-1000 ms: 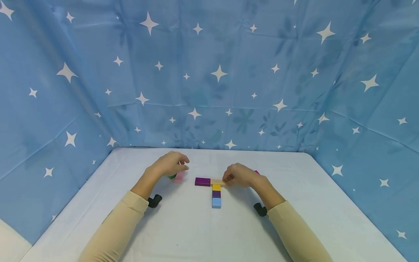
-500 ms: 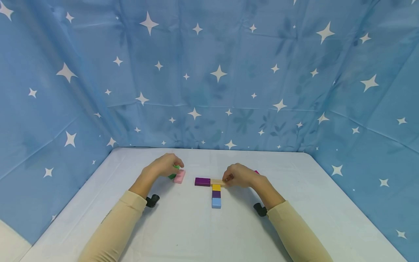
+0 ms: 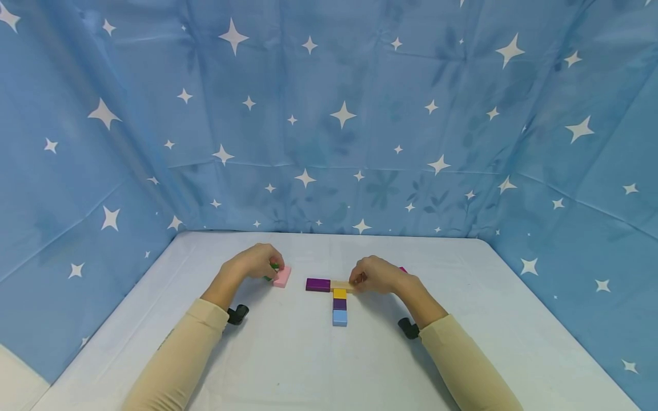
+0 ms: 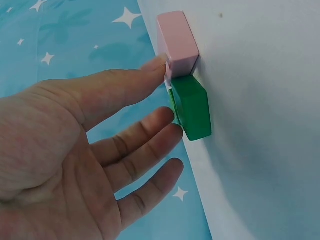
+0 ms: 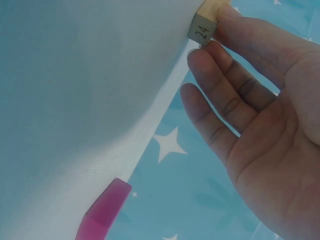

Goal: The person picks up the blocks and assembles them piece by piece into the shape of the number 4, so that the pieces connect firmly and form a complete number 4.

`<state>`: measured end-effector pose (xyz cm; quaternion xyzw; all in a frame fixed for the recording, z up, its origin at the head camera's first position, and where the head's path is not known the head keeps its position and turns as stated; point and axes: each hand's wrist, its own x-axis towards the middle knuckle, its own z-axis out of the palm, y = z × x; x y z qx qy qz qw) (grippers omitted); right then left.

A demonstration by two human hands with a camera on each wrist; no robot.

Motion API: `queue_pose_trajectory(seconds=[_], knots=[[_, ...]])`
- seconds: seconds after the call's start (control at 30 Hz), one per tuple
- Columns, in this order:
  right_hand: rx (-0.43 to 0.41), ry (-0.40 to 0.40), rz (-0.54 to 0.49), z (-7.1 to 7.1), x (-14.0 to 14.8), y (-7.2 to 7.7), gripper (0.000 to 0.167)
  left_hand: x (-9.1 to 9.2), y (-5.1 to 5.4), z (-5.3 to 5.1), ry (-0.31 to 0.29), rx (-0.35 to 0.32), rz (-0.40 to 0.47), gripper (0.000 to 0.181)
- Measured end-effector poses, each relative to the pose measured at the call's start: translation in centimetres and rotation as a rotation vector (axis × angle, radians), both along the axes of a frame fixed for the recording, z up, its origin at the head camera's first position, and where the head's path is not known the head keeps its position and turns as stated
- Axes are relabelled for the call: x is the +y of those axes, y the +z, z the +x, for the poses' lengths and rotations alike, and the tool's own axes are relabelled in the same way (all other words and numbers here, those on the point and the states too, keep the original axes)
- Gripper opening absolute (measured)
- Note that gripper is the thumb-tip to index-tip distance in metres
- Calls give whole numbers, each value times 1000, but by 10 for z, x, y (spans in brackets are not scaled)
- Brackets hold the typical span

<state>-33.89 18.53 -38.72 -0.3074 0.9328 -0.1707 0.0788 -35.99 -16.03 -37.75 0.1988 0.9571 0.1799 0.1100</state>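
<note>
My left hand (image 3: 256, 261) hovers at the green block (image 4: 196, 110), its fingers spread and only slightly bent. In the left wrist view the thumb tip lies by the pink block (image 4: 181, 39), which adjoins the green one; a firm hold is not visible. My right hand (image 3: 377, 274) pinches the far end of a plain wooden block (image 3: 339, 286), whose end face bears "24" in the right wrist view. That block lies end to end with a purple block (image 3: 318, 285). Below it runs a column: yellow block (image 3: 340, 294), dark purple block (image 3: 340, 305), light blue block (image 3: 340, 318).
A magenta block (image 5: 107, 210) lies beyond the right hand, mostly hidden by it in the head view. The white table (image 3: 329, 365) meets a blue star-patterned curtain (image 3: 329, 142) at its back and sides. Dark wrist camera mounts show under both forearms.
My left hand has drawn slightly left and lowered toward the green block, uncovering more of the pink one. The right hand keeps its place on the wooden block.
</note>
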Motion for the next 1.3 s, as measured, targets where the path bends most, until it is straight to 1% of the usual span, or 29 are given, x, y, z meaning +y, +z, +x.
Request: queue_pose_trajectory(seconds=[0.27, 0.4, 0.63, 1.07, 1.3], knots=[[-5, -17, 11, 0, -1, 0, 15, 0, 1, 0, 9, 3, -15, 7], [0, -14, 15, 0, -1, 0, 15, 1, 2, 3, 15, -1, -19, 11], [-3, -24, 14, -1, -1, 0, 15, 1, 3, 4, 50, -19, -31, 16], [-11, -32, 2, -2, -2, -1, 14, 2, 2, 6, 60, 17, -45, 23], [-7, -30, 0, -3, -2, -2, 14, 2, 0, 4, 75, 20, -42, 25]])
